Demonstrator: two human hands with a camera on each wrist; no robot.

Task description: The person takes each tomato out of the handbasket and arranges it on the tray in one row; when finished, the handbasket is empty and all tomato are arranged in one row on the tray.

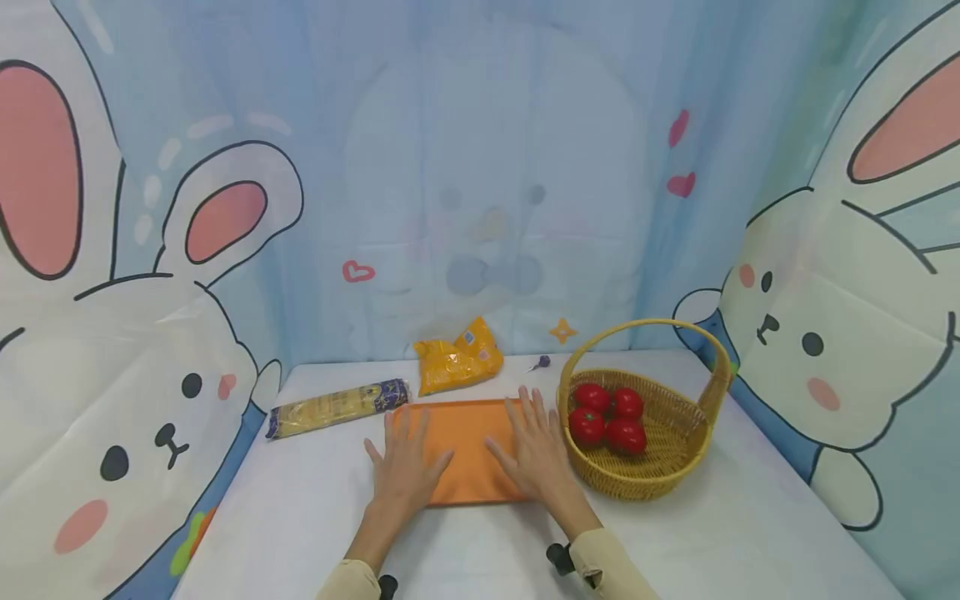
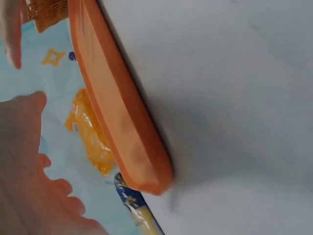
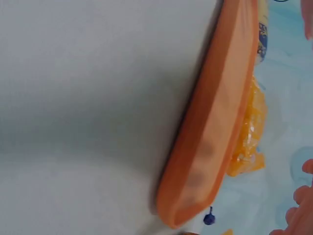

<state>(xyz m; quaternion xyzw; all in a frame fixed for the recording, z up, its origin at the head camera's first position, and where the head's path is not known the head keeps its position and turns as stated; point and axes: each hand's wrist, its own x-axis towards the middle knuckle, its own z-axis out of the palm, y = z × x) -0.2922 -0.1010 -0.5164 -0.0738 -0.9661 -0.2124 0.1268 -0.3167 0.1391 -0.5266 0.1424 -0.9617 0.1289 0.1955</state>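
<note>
An orange rectangular tray (image 1: 471, 446) lies on the white table in the head view. Over its left end is my left hand (image 1: 403, 475), fingers spread and holding nothing. My right hand (image 1: 536, 454) is over the tray's right end, also spread and holding nothing. Both wrist views show the tray (image 2: 115, 98) below and apart from the hands; the left hand (image 2: 34, 181) appears at one edge of its view, the fingers of the right hand (image 3: 301, 210) at the edge of the other.
Right of the tray stands a handled wicker basket (image 1: 675, 471) with several red tomato-like fruits (image 1: 625, 436). Behind lie a yellow plastic packet (image 1: 453, 362) and a small purple item (image 1: 543, 362). A long pack of pasta-like sticks (image 1: 337, 408) lies back left. A printed curtain (image 1: 487, 167) hangs behind.
</note>
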